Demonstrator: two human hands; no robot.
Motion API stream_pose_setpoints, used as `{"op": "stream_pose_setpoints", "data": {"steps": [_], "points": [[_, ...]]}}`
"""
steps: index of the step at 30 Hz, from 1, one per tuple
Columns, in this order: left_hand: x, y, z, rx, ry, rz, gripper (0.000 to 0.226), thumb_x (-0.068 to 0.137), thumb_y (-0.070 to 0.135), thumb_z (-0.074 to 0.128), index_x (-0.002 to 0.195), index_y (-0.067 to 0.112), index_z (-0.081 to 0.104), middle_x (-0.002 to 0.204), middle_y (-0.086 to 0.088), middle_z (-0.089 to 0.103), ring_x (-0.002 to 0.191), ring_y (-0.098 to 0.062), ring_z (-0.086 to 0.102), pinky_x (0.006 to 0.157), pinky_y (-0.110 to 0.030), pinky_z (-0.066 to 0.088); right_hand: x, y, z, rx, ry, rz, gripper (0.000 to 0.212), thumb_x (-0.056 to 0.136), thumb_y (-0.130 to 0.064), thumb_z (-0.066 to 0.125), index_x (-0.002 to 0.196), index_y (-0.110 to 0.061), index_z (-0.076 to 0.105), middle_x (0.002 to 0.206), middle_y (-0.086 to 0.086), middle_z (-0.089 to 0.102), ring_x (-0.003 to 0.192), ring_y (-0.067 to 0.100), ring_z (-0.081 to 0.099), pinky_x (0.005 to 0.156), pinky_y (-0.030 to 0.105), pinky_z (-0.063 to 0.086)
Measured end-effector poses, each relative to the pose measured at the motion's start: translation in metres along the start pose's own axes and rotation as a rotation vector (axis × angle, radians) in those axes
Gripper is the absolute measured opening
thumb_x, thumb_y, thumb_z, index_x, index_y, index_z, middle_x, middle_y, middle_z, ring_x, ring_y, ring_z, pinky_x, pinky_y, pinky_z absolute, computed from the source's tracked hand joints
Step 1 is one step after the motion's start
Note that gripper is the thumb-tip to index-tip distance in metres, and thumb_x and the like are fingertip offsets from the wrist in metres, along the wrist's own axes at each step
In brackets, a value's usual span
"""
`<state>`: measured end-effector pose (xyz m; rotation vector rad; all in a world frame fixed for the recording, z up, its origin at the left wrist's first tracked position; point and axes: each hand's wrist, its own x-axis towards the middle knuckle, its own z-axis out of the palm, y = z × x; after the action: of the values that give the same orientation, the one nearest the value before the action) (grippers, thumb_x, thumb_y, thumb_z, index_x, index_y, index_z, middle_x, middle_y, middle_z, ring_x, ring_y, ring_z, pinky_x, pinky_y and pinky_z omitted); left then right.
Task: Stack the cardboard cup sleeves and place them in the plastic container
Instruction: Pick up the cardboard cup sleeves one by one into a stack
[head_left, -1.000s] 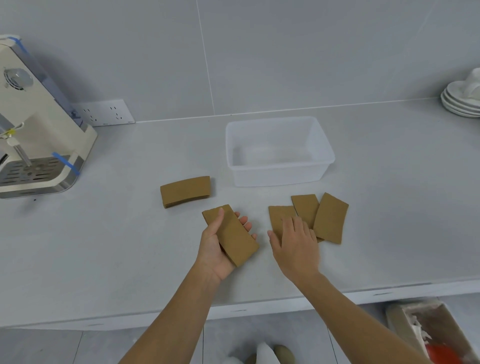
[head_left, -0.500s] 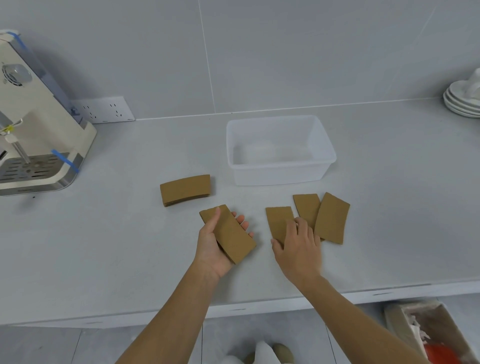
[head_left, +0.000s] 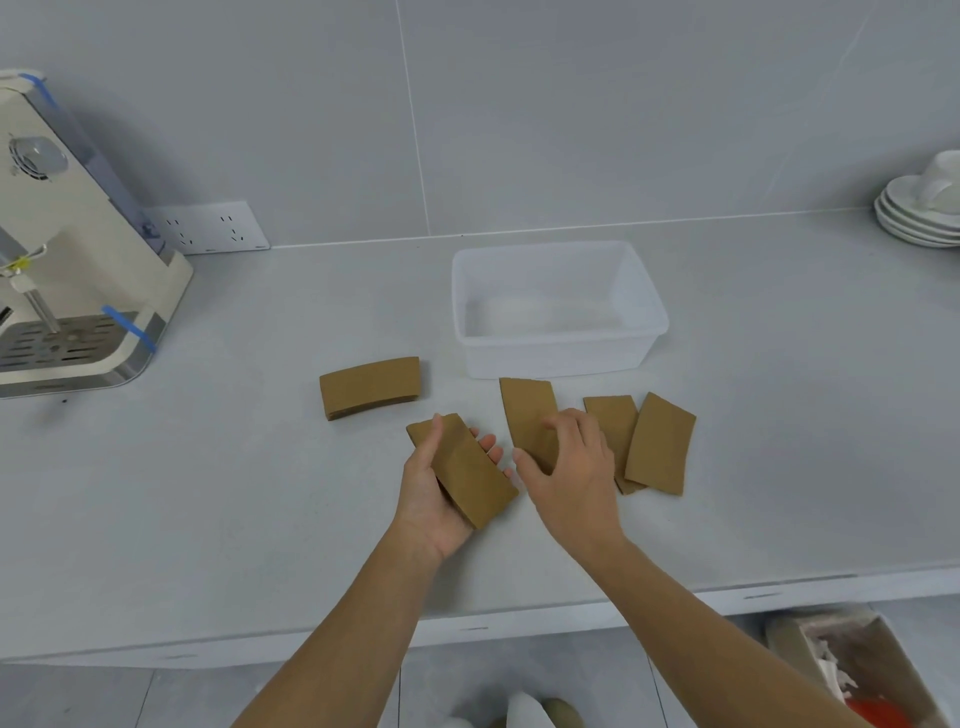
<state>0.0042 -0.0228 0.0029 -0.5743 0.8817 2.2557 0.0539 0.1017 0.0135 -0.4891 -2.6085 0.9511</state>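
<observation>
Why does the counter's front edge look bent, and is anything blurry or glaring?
Head view: the wide-angle lens bows the counter edge; lighting is soft and even, with faint shadows under the cardboard sleeves and no glare; the right hand looks slightly smeared; the plastic container stays sharp.

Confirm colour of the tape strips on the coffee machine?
Blue. The tape strips on the coffee machine show best in the head view, at left.

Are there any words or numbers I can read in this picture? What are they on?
None. No words, numbers or brand names can be read anywhere.
Cardboard sleeves, such as the one in the left hand: plain brown, no print.
Plastic container: no label.
Coffee machine: only blue tape and a round dial, no readable text.
Wall sockets: just plug holes.
</observation>
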Motion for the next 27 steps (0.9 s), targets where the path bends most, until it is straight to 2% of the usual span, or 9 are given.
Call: {"op": "stream_pose_setpoints", "data": {"steps": [3, 6, 8, 12, 16, 20, 24, 27], "points": [[0.0, 0.0, 0.0, 0.035, -0.051, -0.001, 0.051, 0.075, 0.055, 0.061, 0.102, 0.012, 0.062, 0.099, -0.011, 0.066, 0.089, -0.027, 0.064, 0.08, -0.04, 0.054, -0.003, -0.011, -0.001, 0.059, -0.04, -0.032, 0.037, 0.078, -0.026, 0.066, 0.106, -0.003, 0.058, 0.119, 0.012, 0.054, 0.11, 0.026, 0.05, 0.095, 0.038, 0.038], [-0.001, 0.001, -0.001, 0.051, -0.139, -0.003, 0.064, 0.075, 0.058, 0.058, 0.118, 0.011, 0.061, 0.118, -0.014, 0.065, 0.108, -0.032, 0.061, 0.095, -0.045, 0.047, -0.007, -0.021, 0.0, 0.071, -0.107, -0.079, 0.039, 0.079, -0.032, 0.06, 0.108, -0.006, 0.057, 0.122, 0.009, 0.05, 0.112, 0.023, 0.048, 0.096, 0.034, 0.036], [-0.002, 0.001, -0.002, 0.035, -0.181, 0.002, 0.067, 0.076, 0.057, 0.056, 0.123, 0.009, 0.059, 0.12, -0.015, 0.064, 0.112, -0.033, 0.059, 0.1, -0.045, 0.044, -0.009, -0.025, 0.001, 0.083, -0.16, -0.1, 0.038, 0.081, -0.032, 0.06, 0.112, -0.008, 0.055, 0.126, 0.006, 0.047, 0.114, 0.02, 0.045, 0.097, 0.031, 0.034], [-0.004, 0.002, -0.005, 0.02, -0.17, 0.02, 0.064, 0.072, 0.052, 0.062, 0.118, 0.008, 0.062, 0.109, -0.013, 0.066, 0.104, -0.031, 0.062, 0.097, -0.045, 0.046, -0.014, -0.032, 0.005, 0.089, -0.272, -0.133, 0.041, 0.084, -0.032, 0.059, 0.118, -0.012, 0.052, 0.132, 0.001, 0.041, 0.116, 0.017, 0.04, 0.101, 0.03, 0.034], [-0.007, 0.002, -0.007, -0.007, -0.138, 0.058, 0.049, 0.072, 0.042, 0.065, 0.106, 0.006, 0.065, 0.099, -0.013, 0.068, 0.1, -0.032, 0.061, 0.101, -0.045, 0.042, -0.018, -0.037, 0.008, 0.055, -0.324, -0.174, 0.041, 0.085, -0.033, 0.057, 0.12, -0.012, 0.05, 0.135, 0.001, 0.038, 0.117, 0.017, 0.039, 0.103, 0.029, 0.033], [-0.011, 0.0, -0.008, 0.01, -0.151, 0.057, 0.042, 0.075, 0.037, 0.065, 0.104, 0.007, 0.065, 0.1, -0.011, 0.067, 0.101, -0.03, 0.06, 0.103, -0.044, 0.041, -0.022, -0.037, 0.011, 0.036, -0.342, -0.217, 0.039, 0.085, -0.03, 0.056, 0.119, -0.012, 0.051, 0.136, 0.002, 0.038, 0.119, 0.017, 0.038, 0.104, 0.028, 0.03], [-0.016, -0.001, -0.006, 0.032, -0.14, 0.06, 0.036, 0.078, 0.031, 0.062, 0.107, 0.009, 0.062, 0.102, -0.011, 0.066, 0.098, -0.029, 0.062, 0.097, -0.042, 0.044, -0.024, -0.034, 0.013, 0.01, -0.343, -0.236, 0.038, 0.085, -0.032, 0.055, 0.117, -0.012, 0.052, 0.134, 0.002, 0.041, 0.119, 0.017, 0.039, 0.104, 0.027, 0.027], [-0.017, -0.004, -0.001, 0.055, -0.116, 0.076, 0.027, 0.086, 0.023, 0.055, 0.109, 0.01, 0.062, 0.102, -0.009, 0.066, 0.095, -0.026, 0.064, 0.09, -0.039, 0.05, -0.024, -0.032, 0.011, -0.017, -0.347, -0.234, 0.046, 0.08, -0.042, 0.046, 0.115, -0.013, 0.053, 0.128, 0.002, 0.047, 0.117, 0.018, 0.042, 0.102, 0.029, 0.03]]}}
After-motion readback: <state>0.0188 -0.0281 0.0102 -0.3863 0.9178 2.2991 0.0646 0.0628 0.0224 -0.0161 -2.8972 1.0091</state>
